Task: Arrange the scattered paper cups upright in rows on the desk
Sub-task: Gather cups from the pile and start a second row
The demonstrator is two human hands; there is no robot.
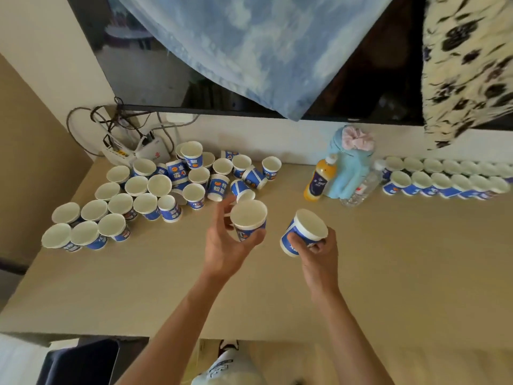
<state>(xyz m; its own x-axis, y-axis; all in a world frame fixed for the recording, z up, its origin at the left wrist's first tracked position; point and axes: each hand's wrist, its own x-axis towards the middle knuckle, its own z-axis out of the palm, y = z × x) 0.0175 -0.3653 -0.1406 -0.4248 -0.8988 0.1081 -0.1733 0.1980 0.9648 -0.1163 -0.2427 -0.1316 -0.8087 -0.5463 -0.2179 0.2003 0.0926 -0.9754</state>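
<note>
While left grip clasps 1 upright cup | right grip clasps 1 tilted cup | far right: 2 cup rows

paper cups: blue band, large white chinese characters, small orange-white emblem; most too blurred to read. leaning cup mid-pile: lower two characters look like "如意", top one unclear. orange drink bottle: dark blue label, white logo and print, unreadable. clear bottle: red-white label, unreadable. white router: small red logo, too small to read. white item at bottom edge: dark lettering, illegible.
</note>
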